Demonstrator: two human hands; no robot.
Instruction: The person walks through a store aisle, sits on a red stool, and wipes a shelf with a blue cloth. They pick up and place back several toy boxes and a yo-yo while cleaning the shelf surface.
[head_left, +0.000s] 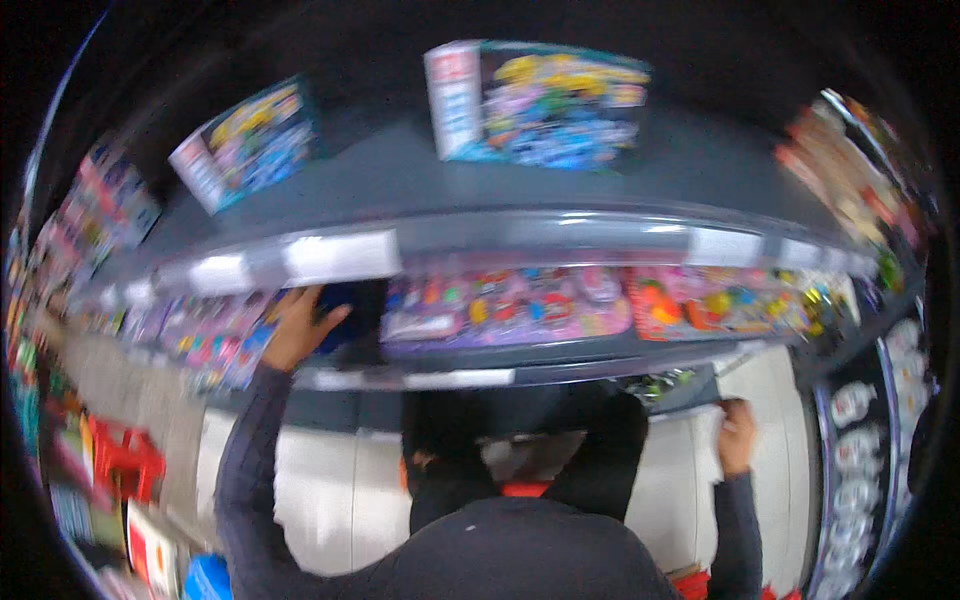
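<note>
My left hand (298, 328) reaches to the lower store shelf with fingers spread, touching or close to a packaged item at the edge of a dark gap; blur hides the exact contact. Right of the gap lies a purple-pink toy package (506, 307), and beside it an orange-red toy package (712, 304). More colourful packages (214, 330) are to the left of my hand. My right hand (736, 437) hangs low at the right over the pale floor, fingers curled, apart from the shelf; whether it holds anything is unclear.
On the upper shelf (525, 187) stand a colourful box (562, 109) and a similar one (259, 142). A shelf edge with blank-looking label strips (341, 255) runs across. A red plastic item (127, 457) is at lower left; a rack of white packaged items (855, 450) stands at right.
</note>
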